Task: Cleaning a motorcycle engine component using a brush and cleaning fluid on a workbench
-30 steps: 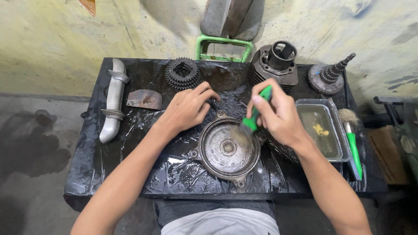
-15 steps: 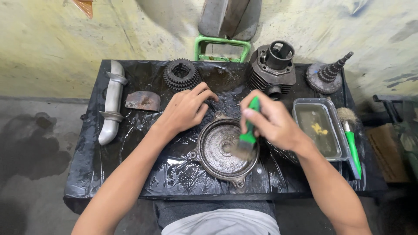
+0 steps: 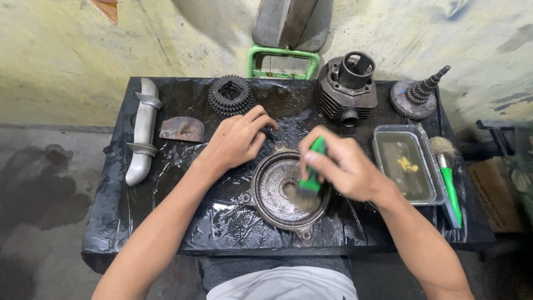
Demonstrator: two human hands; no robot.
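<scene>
Scrubbing step in hand, as I read it. My right hand (image 3: 347, 169) is closed around a green-handled brush (image 3: 311, 175), fingers wrapped tight on the handle, bristles down inside the round metal cover plate (image 3: 280, 194). The plate lies flat at the front middle of the worktop (image 3: 111, 222), open side up, grimy, its small mounting ears showing at the rim.

My left hand (image 3: 236, 141) rests palm-down just beside the plate's upper-left edge, fingers loosely spread and holding nothing; whether the fingertips touch the rim I cannot tell.

Around it, on the wet black sheeting: a stack of gear wheels (image 3: 230, 94) at the back; a finned engine cylinder (image 3: 347, 86) to its right; a stepped gear shaft (image 3: 416, 94) at the far right corner. A silver cast pipe (image 3: 141, 130) lies along the left side, with a rusty flat scrap (image 3: 181, 129) near it. A clear tray of murky liquid (image 3: 408, 164) sits right of the plate, and a second green brush (image 3: 447, 175) lies beyond it.

Judgement: dirt shows across the plate's inner face, so cleaning looks only partway. The next move calls for firm bristle pressure around the centre hole and the recess, with the left hand steadying the rim so the plate does not skate on the slick sheeting.
</scene>
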